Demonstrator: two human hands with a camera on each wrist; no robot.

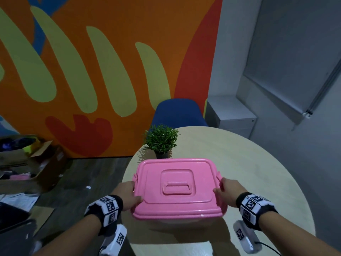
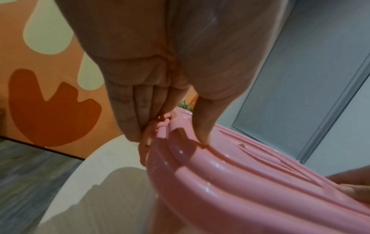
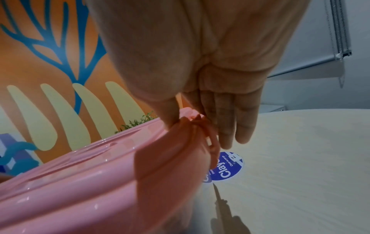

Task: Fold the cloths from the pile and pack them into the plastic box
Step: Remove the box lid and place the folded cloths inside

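Glossy pink rectangular plastic box (image 1: 178,189) with rounded corners, standing upright and level on the round pale tabletop (image 1: 249,163). Its matching pink lid (image 1: 156,182) sits closed on top, a recessed carry handle (image 1: 176,187) lying flat at its centre.

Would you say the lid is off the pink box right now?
No, the pink lid sits on the box, with the left hand and right hand at its side edges.
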